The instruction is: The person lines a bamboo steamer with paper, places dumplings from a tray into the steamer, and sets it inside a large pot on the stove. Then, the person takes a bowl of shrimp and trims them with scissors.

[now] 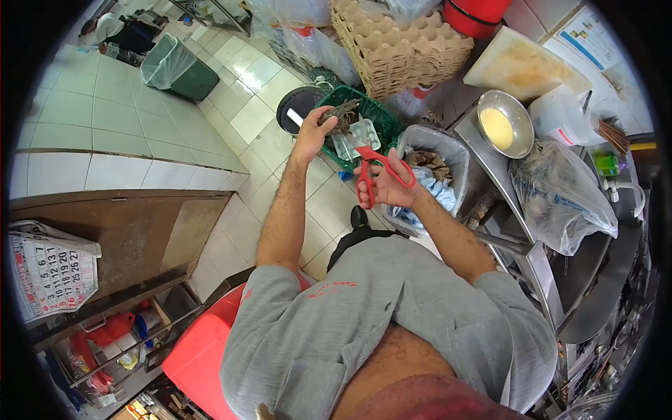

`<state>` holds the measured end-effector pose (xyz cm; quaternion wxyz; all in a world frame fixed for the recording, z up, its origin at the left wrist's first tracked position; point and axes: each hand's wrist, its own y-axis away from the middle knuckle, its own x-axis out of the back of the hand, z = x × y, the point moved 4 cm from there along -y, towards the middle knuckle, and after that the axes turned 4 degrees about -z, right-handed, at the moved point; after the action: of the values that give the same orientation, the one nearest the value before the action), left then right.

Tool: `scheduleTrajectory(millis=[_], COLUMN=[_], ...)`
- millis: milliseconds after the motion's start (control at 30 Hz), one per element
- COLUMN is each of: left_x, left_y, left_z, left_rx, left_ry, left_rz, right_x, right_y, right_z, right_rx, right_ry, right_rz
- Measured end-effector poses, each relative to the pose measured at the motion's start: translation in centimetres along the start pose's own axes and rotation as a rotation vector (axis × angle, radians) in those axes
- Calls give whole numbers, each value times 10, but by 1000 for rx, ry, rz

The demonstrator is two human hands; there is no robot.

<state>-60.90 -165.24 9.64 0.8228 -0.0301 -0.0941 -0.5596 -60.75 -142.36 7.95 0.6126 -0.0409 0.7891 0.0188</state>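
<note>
My left hand (315, 134) is closed on a brownish-grey stringy thing (343, 115) with thin, leg-like strands; its exact kind is hard to make out. It is above a green basket (387, 124) lined with a green bag. Clear plastic packaging (364, 134) lies in the basket. Red-handled scissors (369, 155) are in my right hand (389, 183), the fingers around the handles. The scissors point up and left, near the basket's front edge. Just right of this hand stands a grey bin (462, 162) with a clear liner, holding brown paper and blue-white plastic.
A black round bucket (283, 115) stands left of the basket. Egg trays (399, 52) are stacked behind. On the steel counter at right are a bowl of yellow liquid (498, 129), a cutting board (525, 63) and a plastic bag (560, 196). A person (115, 31) is far left.
</note>
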Motion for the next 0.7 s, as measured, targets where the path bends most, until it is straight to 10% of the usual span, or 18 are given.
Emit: scheduleTrajectory(millis=[300, 700], left_x=[-13, -18], left_y=[4, -7], left_z=[13, 9], left_rx=[-35, 30], left_ry=[-127, 77], left_rz=[-146, -33], right_x=[7, 33], right_y=[0, 14], right_z=[-27, -42], right_rx=[107, 210], right_ry=[44, 575], right_rz=[-33, 471])
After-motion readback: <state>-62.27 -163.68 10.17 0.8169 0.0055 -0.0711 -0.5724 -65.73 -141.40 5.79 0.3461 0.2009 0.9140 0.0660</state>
